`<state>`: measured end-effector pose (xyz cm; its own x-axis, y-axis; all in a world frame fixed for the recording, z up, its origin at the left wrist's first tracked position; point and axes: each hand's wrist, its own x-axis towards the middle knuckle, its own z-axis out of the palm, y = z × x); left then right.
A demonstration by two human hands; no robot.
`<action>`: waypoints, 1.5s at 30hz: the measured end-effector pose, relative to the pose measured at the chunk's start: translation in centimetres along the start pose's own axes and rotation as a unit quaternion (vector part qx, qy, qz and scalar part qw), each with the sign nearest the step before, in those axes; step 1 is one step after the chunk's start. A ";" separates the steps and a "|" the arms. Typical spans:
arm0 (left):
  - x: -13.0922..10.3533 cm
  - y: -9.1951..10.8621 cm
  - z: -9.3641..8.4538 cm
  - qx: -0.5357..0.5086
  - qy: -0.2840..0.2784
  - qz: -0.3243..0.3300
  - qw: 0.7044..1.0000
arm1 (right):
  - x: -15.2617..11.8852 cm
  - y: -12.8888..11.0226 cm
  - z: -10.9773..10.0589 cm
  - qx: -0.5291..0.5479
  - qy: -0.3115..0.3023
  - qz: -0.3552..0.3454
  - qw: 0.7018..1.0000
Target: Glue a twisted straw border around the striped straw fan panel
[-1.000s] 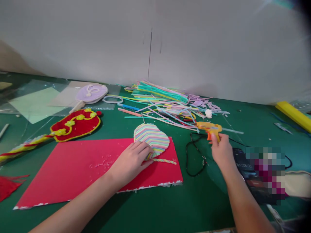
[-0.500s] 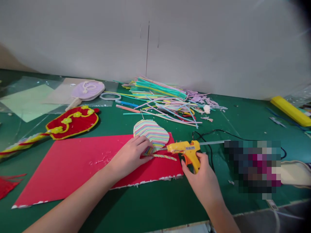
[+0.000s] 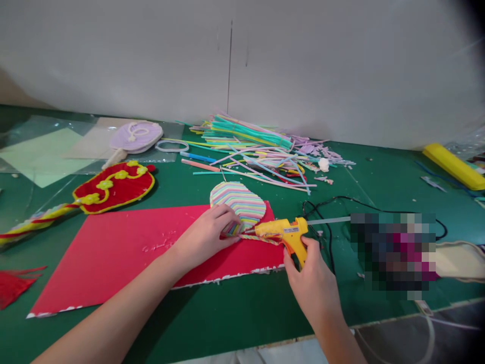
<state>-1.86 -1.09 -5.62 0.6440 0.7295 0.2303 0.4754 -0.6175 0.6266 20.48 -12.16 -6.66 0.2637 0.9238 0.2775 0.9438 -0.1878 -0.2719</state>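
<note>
My left hand (image 3: 206,233) is closed on the lower end of a striped pastel fan (image 3: 240,202), its fingertips pinching near a thin twisted strip (image 3: 263,239). The fan lies over the right part of a red board (image 3: 129,253). My right hand (image 3: 314,273) grips a yellow glue gun (image 3: 286,230) by its handle, with a clear glue stick (image 3: 329,220) out of the back. The gun's nozzle points left, close to my left fingertips and the fan's base. Whether the nozzle touches the fan I cannot tell.
Pastel pipe cleaners (image 3: 250,134) are heaped behind the fan. At the left lie a red fan with yellow flowers (image 3: 113,194) and a lilac fan (image 3: 136,136). A black cord (image 3: 364,205) curls on the right, and a yellow bar (image 3: 452,164) lies at the far right.
The glue gun in my right hand has moved slightly left, its nozzle now nearer my left fingertips. My left hand keeps its hold on the fan's base.
</note>
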 end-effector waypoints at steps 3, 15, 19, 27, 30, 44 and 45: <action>0.0 -0.1 0.1 -0.002 0.004 0.003 1.000 | -0.1 -0.2 0.1 -0.005 0.010 -0.015 1.000; -0.1 -0.1 0.2 0.004 0.005 0.005 1.000 | -0.2 -0.8 -0.1 -0.031 0.016 -0.030 0.999; -0.1 -0.1 0.2 0.006 0.003 0.000 1.000 | -0.3 -0.6 0.0 -0.033 0.021 -0.031 0.999; 0.0 -0.3 0.2 0.008 0.005 0.004 1.000 | -0.4 -0.6 0.0 -0.010 0.004 -0.009 1.000; 0.0 -0.4 0.3 0.006 0.007 0.008 1.000 | -0.5 -0.6 0.0 -0.004 0.000 -0.004 1.000; 0.1 -0.1 0.1 0.007 0.014 0.013 1.000 | -0.5 -0.3 -0.1 0.014 -0.021 0.045 0.999; 0.0 -0.1 0.1 0.007 0.014 0.014 1.000 | -0.5 -0.3 -0.1 0.015 -0.022 0.048 0.998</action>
<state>-1.82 -1.02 -5.81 0.6399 0.7202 0.2681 0.4662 -0.6411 0.6096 20.07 -12.57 -6.60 0.3433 0.9160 0.2077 0.9080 -0.2672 -0.3226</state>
